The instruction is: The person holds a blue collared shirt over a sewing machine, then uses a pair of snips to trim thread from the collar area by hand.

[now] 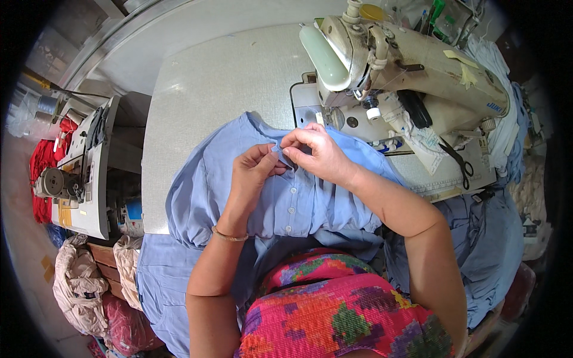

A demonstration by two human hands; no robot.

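A light blue blouse (pixel 206 179) lies spread on the pale sewing table (pixel 197 86), its neckline toward the far side. White buttons (pixel 292 210) run in a line down its front placket. My left hand (pixel 255 167) pinches the placket edge just below the neckline. Right beside it, my right hand (pixel 319 152) has thumb and forefinger pressed together on the same edge. The fingertips of both hands almost meet, and they hide whatever small part of the fabric sits between them.
A sewing machine (pixel 427 74) stands at the back right of the table. Black scissors (pixel 458 162) lie near the right edge, beside white cloth scraps. More blue fabric (pixel 164 289) drapes over the near side. Another sewing machine (pixel 59 182) with red cloth stands at left.
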